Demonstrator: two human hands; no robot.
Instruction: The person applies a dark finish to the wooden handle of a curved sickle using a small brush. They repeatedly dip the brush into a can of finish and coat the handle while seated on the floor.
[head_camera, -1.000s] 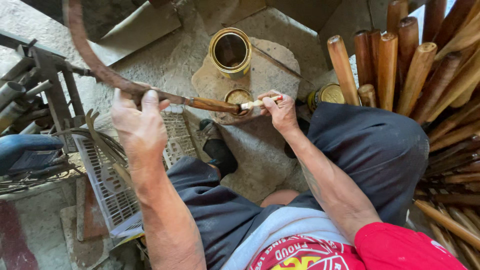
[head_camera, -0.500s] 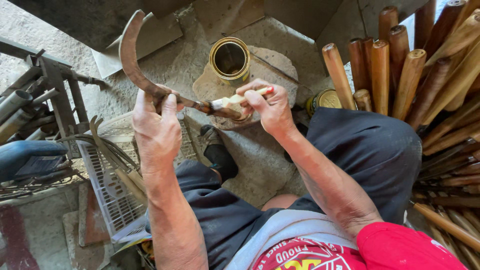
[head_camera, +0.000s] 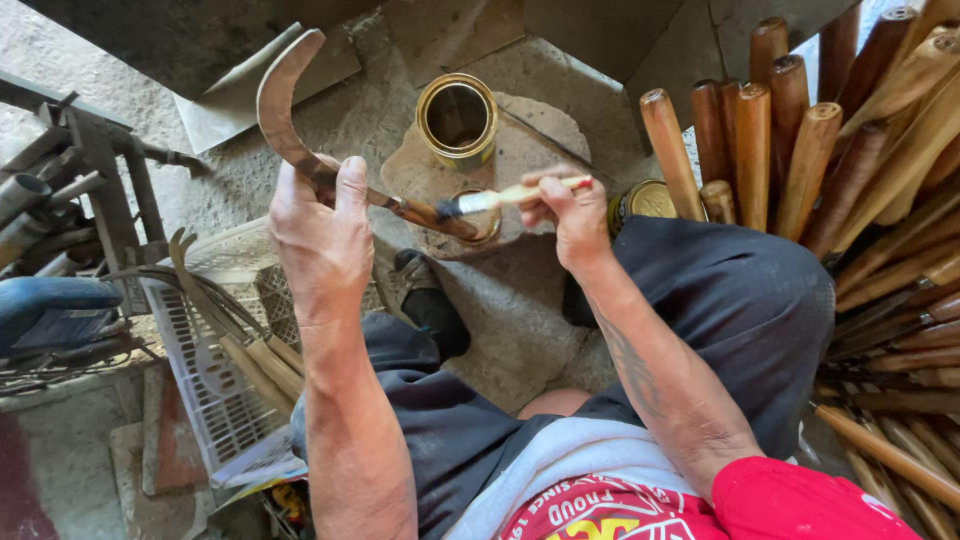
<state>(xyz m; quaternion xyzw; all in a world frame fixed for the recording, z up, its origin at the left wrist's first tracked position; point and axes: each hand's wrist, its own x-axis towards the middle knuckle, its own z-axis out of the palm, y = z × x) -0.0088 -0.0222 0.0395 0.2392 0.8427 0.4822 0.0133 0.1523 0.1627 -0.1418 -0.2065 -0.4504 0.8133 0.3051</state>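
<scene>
**You brushed finish onto a sickle's wooden handle over an open can.**

At left, finished sickles (head_camera: 225, 330) lay in a white plastic crate (head_camera: 200, 400). Just right of it, your left hand (head_camera: 320, 235) was closed round the rusty curved sickle (head_camera: 285, 110) where blade met handle, fingers wrapped and thumb up, holding it level. The brown handle (head_camera: 435, 213) pointed right, above a small tin. Your right hand (head_camera: 570, 215) pinched a pale paintbrush (head_camera: 505, 196) between thumb and fingers, bristles touching the handle. Beyond, an open gold-rimmed can (head_camera: 457, 118) stood on the concrete; at far right leaned a stack of turned wooden handles (head_camera: 800, 150). The stroke probably wanted light pressure along the grain, the sickle turned slowly so drips fell toward the tin.
</scene>
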